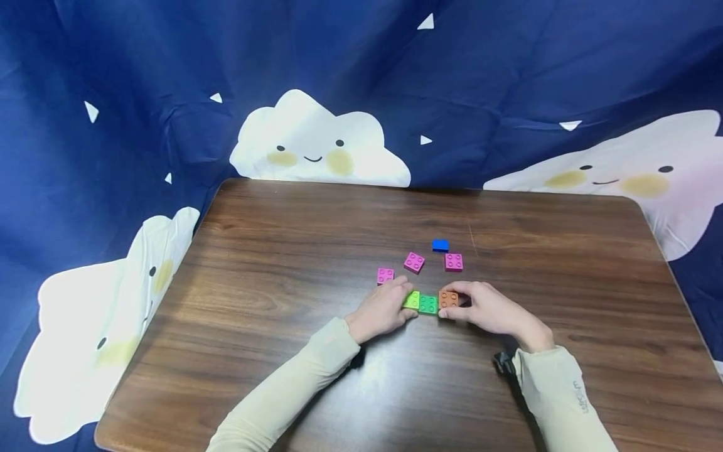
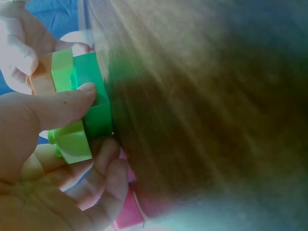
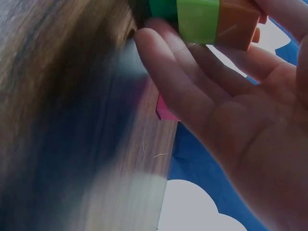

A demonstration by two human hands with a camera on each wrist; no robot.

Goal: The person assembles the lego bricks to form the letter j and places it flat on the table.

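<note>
On the table, my left hand point(image 1: 384, 307) grips the left end of a small structure of toy building bricks, its thumb across the side in the left wrist view. A lime green brick point(image 1: 412, 300) sits at this end on a green base point(image 1: 428, 305). Another lime green brick point(image 2: 62, 70) stands at the far end of the base. On top of that one is an orange brick point(image 1: 449, 299), its studs facing up. My right hand point(image 1: 486, 306) pinches the orange brick between thumb and fingers. Fingers partly hide the structure in every view.
Beyond the hands lie a blue brick point(image 1: 440, 245) and pink bricks: one at the right point(image 1: 454, 262), one in the middle point(image 1: 414, 262), and a third pink brick point(image 1: 385, 275) close to the left hand. A blue cloud-patterned cloth point(image 1: 452, 75) hangs behind the wooden table point(image 1: 271, 263).
</note>
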